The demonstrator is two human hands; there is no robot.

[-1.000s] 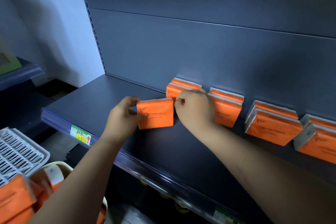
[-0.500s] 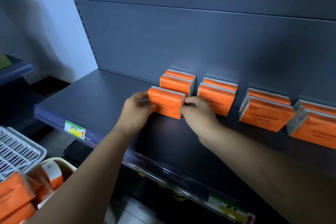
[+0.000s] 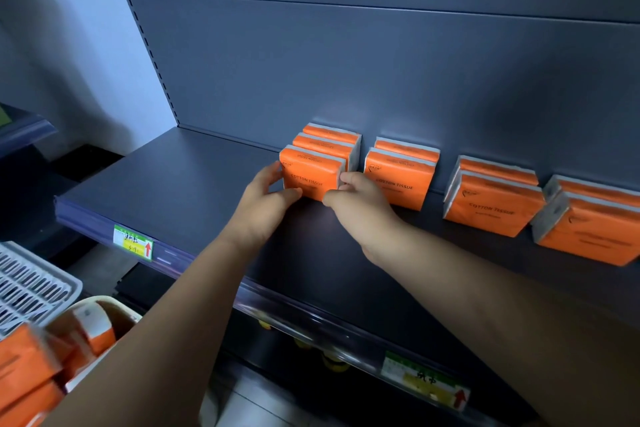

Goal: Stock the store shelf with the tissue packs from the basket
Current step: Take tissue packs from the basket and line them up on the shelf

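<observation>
Left hand (image 3: 263, 198) and right hand (image 3: 356, 204) pinch the tissue pack (image 3: 310, 173) by its sides. It is now pushed back against its row (image 3: 329, 140) — the basket (image 3: 114, 305) seems to hold more.

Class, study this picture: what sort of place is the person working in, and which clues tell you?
Most likely a shop aisle. The dark shelf has price labels on its front rail, and identical orange tissue packs stand in neat rows against its back panel.
</observation>
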